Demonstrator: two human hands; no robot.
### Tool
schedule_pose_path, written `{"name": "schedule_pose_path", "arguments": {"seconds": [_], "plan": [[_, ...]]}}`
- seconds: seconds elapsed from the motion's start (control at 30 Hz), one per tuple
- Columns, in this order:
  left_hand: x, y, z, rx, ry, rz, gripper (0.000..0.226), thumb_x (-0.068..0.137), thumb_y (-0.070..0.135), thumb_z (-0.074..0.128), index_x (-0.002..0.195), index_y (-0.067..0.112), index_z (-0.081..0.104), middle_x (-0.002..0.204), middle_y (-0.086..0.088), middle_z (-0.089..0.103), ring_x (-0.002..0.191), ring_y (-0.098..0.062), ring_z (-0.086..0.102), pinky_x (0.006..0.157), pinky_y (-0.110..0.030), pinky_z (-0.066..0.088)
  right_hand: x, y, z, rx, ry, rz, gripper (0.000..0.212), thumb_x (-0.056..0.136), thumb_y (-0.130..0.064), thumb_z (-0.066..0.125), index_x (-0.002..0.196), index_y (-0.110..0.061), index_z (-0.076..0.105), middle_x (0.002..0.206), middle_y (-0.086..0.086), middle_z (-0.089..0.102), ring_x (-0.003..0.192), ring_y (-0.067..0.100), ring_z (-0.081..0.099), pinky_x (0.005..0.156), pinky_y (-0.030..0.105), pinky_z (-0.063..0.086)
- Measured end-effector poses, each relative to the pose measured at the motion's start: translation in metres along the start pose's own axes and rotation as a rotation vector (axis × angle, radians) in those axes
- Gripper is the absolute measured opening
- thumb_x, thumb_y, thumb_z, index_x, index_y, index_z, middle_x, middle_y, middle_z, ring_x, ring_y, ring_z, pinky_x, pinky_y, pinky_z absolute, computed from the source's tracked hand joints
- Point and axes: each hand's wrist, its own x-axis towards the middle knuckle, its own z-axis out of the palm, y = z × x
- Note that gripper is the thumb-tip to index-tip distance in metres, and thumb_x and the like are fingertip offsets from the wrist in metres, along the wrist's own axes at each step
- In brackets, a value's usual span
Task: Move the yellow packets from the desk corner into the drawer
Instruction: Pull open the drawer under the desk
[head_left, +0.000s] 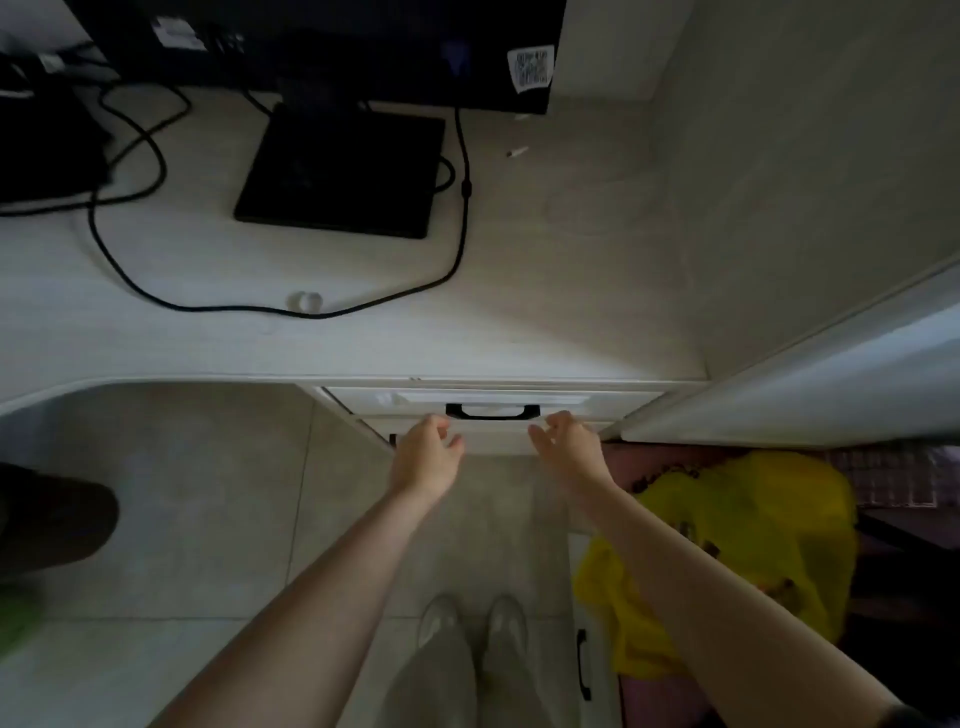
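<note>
A white drawer front (561, 401) with a black handle (492, 412) sits under the desk's front edge and looks pushed nearly flush. My left hand (426, 454) is just left of the handle and my right hand (567, 447) just right of it. Both have loosely curled fingers at the drawer face and hold nothing. Yellow packaging (727, 551) fills a pulled-out lower compartment at the right, behind a white front with a black handle (583, 665). No yellow packets show on the desk corner (597, 208).
On the desk stand a monitor base (343, 171), black cables (130, 156) and a small clear ring (306, 301). A partition wall (805, 156) closes the right side. A dark object (52, 519) lies on the tiled floor at the left; my feet (467, 623) are below.
</note>
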Motion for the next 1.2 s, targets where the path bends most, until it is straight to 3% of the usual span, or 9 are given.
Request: {"name": "schedule_pose_path", "arguments": {"seconds": [0.1,0.17,0.23,0.4,0.57,0.77,0.93,1.03,1.2], "plan": [[0.021,0.003,0.008,-0.233,0.008,-0.168,0.024,0.09,0.028,0.06,0.103,0.008,0.064,0.109,-0.013,0.068,0.106,-0.031,0.063,0.091,-0.035,0.049,0.019,-0.008,0.002,0.166,0.013,0.129,0.017,0.096,-0.029,0.046,0.095,-0.013,0.053,0.091,0.008,0.057,0.062,0.01,0.051,0.037,0.009,0.033],[0.031,0.006,0.012,-0.454,0.006,-0.275,0.016,0.09,0.027,0.059,0.079,0.016,0.058,0.094,-0.012,0.068,0.087,-0.032,0.067,0.087,-0.044,0.054,0.034,-0.01,0.008,0.236,0.011,0.192,0.03,0.095,-0.026,0.047,0.068,-0.012,0.047,0.071,0.005,0.052,0.053,0.013,0.043,0.041,0.019,0.034],[0.037,0.008,0.016,-0.645,0.005,-0.393,0.016,0.093,0.022,0.056,0.079,0.015,0.057,0.088,-0.008,0.066,0.07,-0.024,0.065,0.077,-0.04,0.055,0.044,-0.013,0.013,0.434,-0.032,0.293,0.033,0.092,-0.019,0.049,0.059,-0.016,0.045,0.066,0.007,0.053,0.055,0.018,0.047,0.053,0.024,0.039],[0.049,0.004,0.026,-0.944,-0.017,-0.562,0.016,0.095,0.015,0.054,0.108,0.007,0.059,0.094,-0.006,0.065,0.07,-0.02,0.064,0.064,-0.031,0.054,0.058,-0.007,0.023,0.943,-0.053,0.495,0.017,0.094,-0.001,0.05,0.081,-0.006,0.058,0.076,0.008,0.06,0.067,0.019,0.06,0.068,0.031,0.053],[0.058,0.004,0.037,-1.083,-0.045,-0.573,0.012,0.096,0.01,0.053,0.086,0.008,0.059,0.084,-0.006,0.064,0.073,-0.018,0.063,0.07,-0.029,0.052,0.063,-0.009,0.024,1.126,-0.04,0.523,0.017,0.093,0.006,0.049,0.077,0.0,0.052,0.08,0.014,0.06,0.068,0.026,0.063,0.065,0.034,0.055],[0.062,0.001,0.05,-1.103,-0.003,-0.543,0.019,0.097,0.008,0.05,0.08,0.008,0.058,0.079,-0.005,0.064,0.07,-0.015,0.063,0.059,-0.02,0.054,0.063,-0.005,0.029,1.145,-0.041,0.511,0.018,0.095,0.002,0.048,0.078,-0.001,0.053,0.078,0.012,0.06,0.067,0.024,0.064,0.059,0.032,0.059],[0.049,-0.003,0.051,-1.133,-0.025,-0.55,0.017,0.098,0.007,0.05,0.082,0.006,0.058,0.08,-0.006,0.064,0.066,-0.013,0.067,0.059,-0.021,0.055,0.056,0.0,0.03,1.146,-0.031,0.527,0.017,0.095,0.004,0.048,0.079,0.001,0.052,0.078,0.014,0.059,0.066,0.025,0.062,0.07,0.037,0.056],[0.035,-0.007,0.049,-1.173,-0.074,-0.579,0.009,0.096,0.003,0.05,0.091,0.006,0.056,0.083,-0.005,0.064,0.063,-0.011,0.07,0.06,-0.022,0.057,0.042,0.005,0.03,1.153,-0.053,0.547,0.018,0.095,0.003,0.048,0.078,0.002,0.053,0.076,0.015,0.059,0.065,0.025,0.062,0.062,0.035,0.056],[0.003,-0.003,0.034,-1.265,-0.203,-0.548,0.009,0.086,0.003,0.062,0.085,0.012,0.06,0.09,-0.004,0.062,0.094,-0.023,0.062,0.08,-0.032,0.051,0.024,0.016,0.031,1.136,-0.068,0.587,0.013,0.095,0.001,0.051,0.083,0.004,0.057,0.077,0.016,0.061,0.066,0.024,0.063,0.068,0.036,0.056]]}}
